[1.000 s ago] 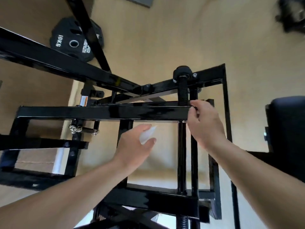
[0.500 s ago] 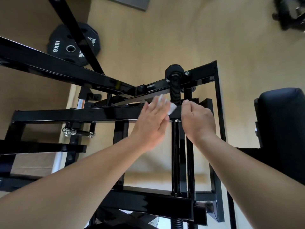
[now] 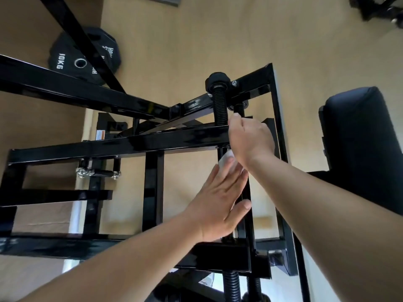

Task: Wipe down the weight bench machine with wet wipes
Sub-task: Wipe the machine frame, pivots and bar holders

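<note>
I look down through the glossy black frame of the weight bench machine (image 3: 178, 140). My left hand (image 3: 220, 201) lies with straight fingers along a vertical black guide rod (image 3: 246, 199), pressing a white wet wipe (image 3: 224, 159) against it just below the horizontal crossbar. My right hand (image 3: 250, 138) grips the frame at the right end of that crossbar, beside the black threaded rod (image 3: 220, 105) with its round cap.
A black 10 kg weight plate (image 3: 72, 62) lies on the tan floor at upper left. The black padded bench (image 3: 366, 149) stands at right. Diagonal frame bars cross the upper left. Dark equipment sits blurred in the top right corner.
My left hand has slid with the wipe from the top of the crossbar down onto the vertical rod below it. My right hand has kept its hold at the crossbar's end.
</note>
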Demonstrator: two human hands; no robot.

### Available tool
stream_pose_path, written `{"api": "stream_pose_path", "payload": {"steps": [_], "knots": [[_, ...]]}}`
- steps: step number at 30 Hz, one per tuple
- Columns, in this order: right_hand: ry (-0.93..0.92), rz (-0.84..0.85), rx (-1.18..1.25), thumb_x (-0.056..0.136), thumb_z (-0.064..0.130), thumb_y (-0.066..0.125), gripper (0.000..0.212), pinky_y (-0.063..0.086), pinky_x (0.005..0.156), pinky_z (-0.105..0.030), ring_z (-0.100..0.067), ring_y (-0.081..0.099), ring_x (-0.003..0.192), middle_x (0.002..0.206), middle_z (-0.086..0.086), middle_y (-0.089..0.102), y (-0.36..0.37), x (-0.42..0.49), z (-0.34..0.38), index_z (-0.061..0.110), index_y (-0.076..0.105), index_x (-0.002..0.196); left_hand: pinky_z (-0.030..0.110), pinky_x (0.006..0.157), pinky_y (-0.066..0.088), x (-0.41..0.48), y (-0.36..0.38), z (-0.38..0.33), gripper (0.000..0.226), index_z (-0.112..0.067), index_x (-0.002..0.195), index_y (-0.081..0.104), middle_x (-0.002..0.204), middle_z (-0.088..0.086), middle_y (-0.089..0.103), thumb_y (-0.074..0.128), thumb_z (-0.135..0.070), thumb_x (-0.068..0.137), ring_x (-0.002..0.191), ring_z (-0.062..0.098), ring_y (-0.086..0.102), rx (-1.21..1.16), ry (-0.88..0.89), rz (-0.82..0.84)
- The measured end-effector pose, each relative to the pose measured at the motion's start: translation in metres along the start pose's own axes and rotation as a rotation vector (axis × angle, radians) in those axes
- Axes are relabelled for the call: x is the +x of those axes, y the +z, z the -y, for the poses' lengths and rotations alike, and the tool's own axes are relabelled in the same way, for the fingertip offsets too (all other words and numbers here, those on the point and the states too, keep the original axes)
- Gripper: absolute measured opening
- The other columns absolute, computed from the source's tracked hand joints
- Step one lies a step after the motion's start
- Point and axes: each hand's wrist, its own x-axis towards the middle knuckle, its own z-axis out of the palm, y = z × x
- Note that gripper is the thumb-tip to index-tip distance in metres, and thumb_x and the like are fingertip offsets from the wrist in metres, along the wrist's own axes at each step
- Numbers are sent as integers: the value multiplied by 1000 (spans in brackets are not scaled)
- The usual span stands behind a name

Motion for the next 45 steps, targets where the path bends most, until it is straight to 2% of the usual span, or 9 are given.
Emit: {"api": "stream_pose_path", "payload": {"steps": [4,7,9,13,18,24,35,42,45], "knots": [[9,99,-4,108,39,21,56,38,64,-34,-28,62,89,85,-10,66,-3,-6,2,14,60,76,42,128,-10,-50,20,-20,69,-21,163,-6,171,-9,-10,7,-56,105,152,10,-30,-168,83,76],[15,301,-31,110,37,20,48,36,112,-46,-32,40,144,155,-13,44,-9,-24,7,20,48,146,40,128,-9,-50,17,-11,67,-23,163,-9,170,-7,-16,2,-57,106,152,9,-30,-58,60,123],[-41,308,-95,111,34,27,52,27,120,-43,-27,30,151,165,-9,31,-20,-46,9,16,28,159,41,129,-7,-26,4,-3,65,-24,164,-5,172,-2,-9,3,-56,108,154,11,-27,48,-16,77],[-290,159,-324,109,32,33,46,21,127,-38,-18,31,152,161,-3,43,-65,-97,5,19,49,150,41,129,-1,-8,-2,-6,59,-19,162,27,166,0,33,11,-46,112,158,11,-5,108,9,-5],[-534,-114,-606,104,33,38,42,20,126,-52,-28,51,141,138,-10,66,-113,-144,-19,15,74,116,30,128,-6,-73,25,-43,60,-18,164,21,171,-6,12,12,-48,111,154,0,-16,-49,-14,171],[-513,4,-654,100,44,40,47,20,127,-47,-22,52,139,135,-2,68,-116,-149,-23,18,73,122,36,122,34,-60,-6,-48,66,-25,154,42,167,-9,29,10,-56,106,153,4,24,-277,-234,49],[-491,81,-745,102,46,27,52,11,128,-49,-24,50,135,128,0,66,-106,-149,-22,21,66,125,39,125,-13,-134,44,-86,70,-15,160,-20,164,1,-37,15,-49,110,149,14,-38,97,-35,232],[-329,424,-318,111,44,25,57,1,126,-27,-8,2,159,172,7,16,-34,-175,-56,22,24,164,42,126,-18,-156,57,-55,71,-11,140,-45,156,13,-47,-19,-61,96,137,21,-53,39,-673,192],[-232,509,-243,111,43,27,57,14,128,-29,-5,5,158,172,9,16,-18,-178,-70,24,20,165,45,123,-22,-149,57,-86,73,-6,140,-42,154,19,-46,-22,-59,93,133,23,-58,35,-621,205]]}}
